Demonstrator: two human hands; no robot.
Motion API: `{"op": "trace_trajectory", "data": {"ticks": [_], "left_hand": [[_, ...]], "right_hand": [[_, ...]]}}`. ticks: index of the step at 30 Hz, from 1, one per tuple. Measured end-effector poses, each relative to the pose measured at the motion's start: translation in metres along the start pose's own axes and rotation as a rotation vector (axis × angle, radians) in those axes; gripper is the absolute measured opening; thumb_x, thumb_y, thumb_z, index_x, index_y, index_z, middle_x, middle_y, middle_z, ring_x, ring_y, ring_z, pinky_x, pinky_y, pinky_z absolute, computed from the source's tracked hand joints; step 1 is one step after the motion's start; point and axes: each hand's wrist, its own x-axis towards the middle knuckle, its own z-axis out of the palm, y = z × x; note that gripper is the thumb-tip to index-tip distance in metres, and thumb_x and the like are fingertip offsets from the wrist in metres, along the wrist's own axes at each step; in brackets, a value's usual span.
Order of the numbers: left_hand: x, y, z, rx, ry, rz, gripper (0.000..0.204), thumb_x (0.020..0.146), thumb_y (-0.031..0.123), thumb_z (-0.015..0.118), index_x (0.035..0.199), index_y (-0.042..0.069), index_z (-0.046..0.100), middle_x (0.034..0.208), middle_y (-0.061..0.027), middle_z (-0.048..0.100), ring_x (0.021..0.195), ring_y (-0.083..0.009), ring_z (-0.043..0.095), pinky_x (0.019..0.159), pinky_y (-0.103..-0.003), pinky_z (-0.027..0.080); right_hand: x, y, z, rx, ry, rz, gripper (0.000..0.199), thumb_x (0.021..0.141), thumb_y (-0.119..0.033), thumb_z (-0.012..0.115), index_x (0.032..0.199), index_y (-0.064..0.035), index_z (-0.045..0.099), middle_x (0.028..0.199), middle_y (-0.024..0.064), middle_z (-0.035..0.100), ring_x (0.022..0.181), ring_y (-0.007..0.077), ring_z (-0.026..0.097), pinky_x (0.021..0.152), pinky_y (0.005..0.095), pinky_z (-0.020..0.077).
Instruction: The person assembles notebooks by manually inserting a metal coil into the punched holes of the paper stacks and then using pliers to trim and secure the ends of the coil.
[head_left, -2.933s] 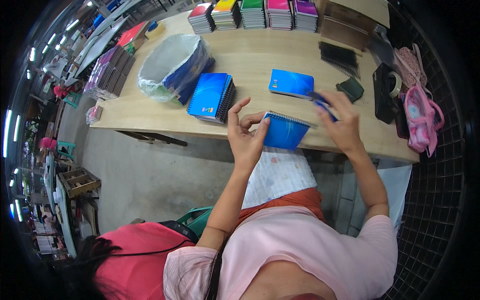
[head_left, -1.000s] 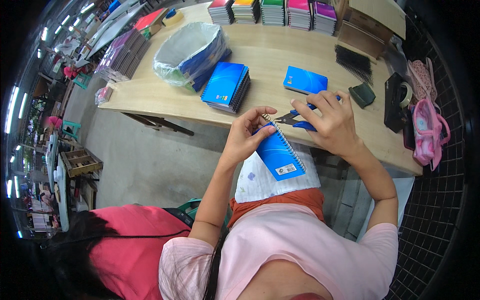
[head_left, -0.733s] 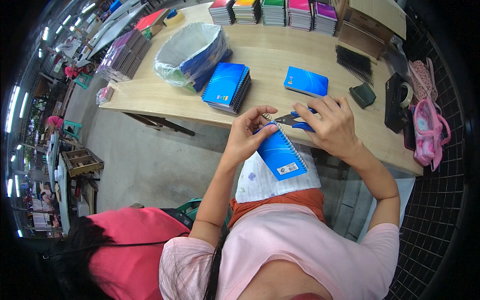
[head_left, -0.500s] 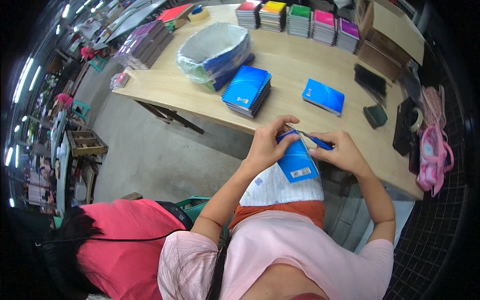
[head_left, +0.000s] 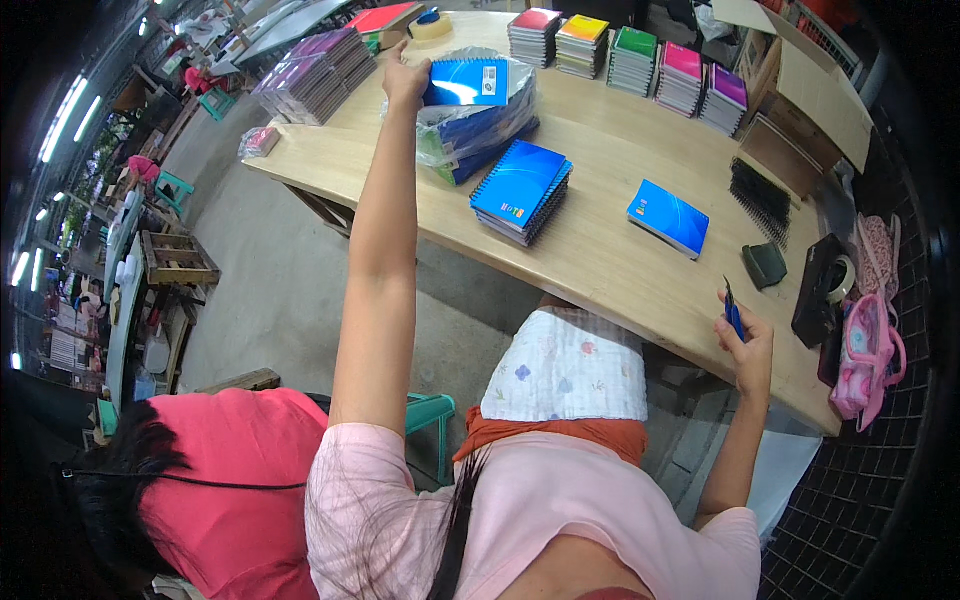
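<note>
My left hand (head_left: pixel 403 78) is stretched far out, closed on the edge of a blue spiral notebook (head_left: pixel 468 84). That notebook is over the opening of a plastic-lined bin (head_left: pixel 470 150), its label side showing. My right hand (head_left: pixel 748 345) is near the table's right front edge. In its fingers is a slim blue-handled tool (head_left: pixel 733 312) with a thin dark tip; its exact kind is unclear. A stack of blue spiral notebooks (head_left: pixel 520 190) stands in front of the bin. Another blue notebook (head_left: pixel 668 218) lies flat to the right of the stack.
Notebook stacks in several colours (head_left: pixel 632 62) line the table's (head_left: pixel 590 140) back edge. Wrapped purple bundles (head_left: pixel 318 75) stand at the left. At the right are a cardboard box (head_left: pixel 815 100), black spiral coils (head_left: pixel 760 198) and a pink pouch (head_left: pixel 862 355). A person in red (head_left: pixel 235 470) sits close on my left.
My left hand has carried the blue notebook from over my lap, away and leftward to the bin. My right hand has moved right with the blue-handled tool, apart from the notebook.
</note>
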Motion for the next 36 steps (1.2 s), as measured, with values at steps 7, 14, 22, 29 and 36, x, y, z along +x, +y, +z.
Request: {"op": "trace_trajectory", "data": {"ticks": [7, 14, 22, 29, 36], "left_hand": [[-0.055, 0.054, -0.01, -0.304, -0.199, 0.151, 0.031, 0.082, 0.02, 0.079, 0.11, 0.006, 0.073, 0.095, -0.0144, 0.074, 0.081, -0.0221, 0.07, 0.074, -0.032, 0.054], [-0.227, 0.101, -0.055, -0.137, -0.086, 0.905, 0.027, 0.077, -0.009, 0.069, 0.101, 0.003, 0.073, 0.091, -0.0104, 0.071, 0.085, -0.0256, 0.069, 0.078, -0.035, 0.056], [-0.279, 0.059, -0.054, -0.103, -0.376, 0.905, 0.027, 0.075, -0.005, 0.074, 0.101, 0.005, 0.072, 0.105, -0.0105, 0.072, 0.1, -0.0292, 0.068, 0.092, -0.043, 0.053], [-0.278, 0.051, -0.076, -0.048, -0.476, 0.814, 0.026, 0.078, 0.008, 0.078, 0.103, 0.007, 0.071, 0.118, -0.0118, 0.068, 0.116, -0.0308, 0.063, 0.105, -0.048, 0.043], [-0.1, -0.116, -0.104, 0.262, 0.257, -0.103, 0.063, 0.088, 0.029, 0.07, 0.144, 0.014, 0.045, 0.156, -0.0268, 0.024, 0.142, -0.0472, 0.028, 0.114, -0.051, 0.031]], "right_hand": [[-0.005, 0.004, 0.008, 0.043, 0.042, 0.073, 0.035, 0.09, -0.015, 0.07, 0.12, 0.002, 0.065, 0.082, -0.0057, 0.051, 0.07, 0.0031, 0.044, 0.061, 0.0196, 0.0344], [0.0, 0.003, 0.029, 0.089, -0.003, -0.005, 0.035, 0.09, -0.011, 0.071, 0.121, 0.0026, 0.064, 0.085, -0.0057, 0.052, 0.075, 0.0033, 0.046, 0.067, 0.0194, 0.0368], [-0.009, 0.011, 0.02, 0.057, 0.025, 0.022, 0.035, 0.089, -0.011, 0.072, 0.121, 0.0021, 0.065, 0.086, -0.0045, 0.054, 0.075, 0.0042, 0.048, 0.068, 0.0192, 0.0381], [-0.005, 0.017, 0.033, -0.069, 0.049, 0.057, 0.036, 0.086, -0.012, 0.074, 0.119, 0.0014, 0.065, 0.088, -0.0002, 0.058, 0.08, 0.0087, 0.055, 0.071, 0.0245, 0.0463], [0.017, 0.07, 0.007, -0.663, 0.345, -0.297, 0.044, 0.083, -0.01, 0.076, 0.123, 0.0009, 0.062, 0.101, 0.0162, 0.061, 0.092, 0.0288, 0.062, 0.079, 0.0373, 0.0512]]}}
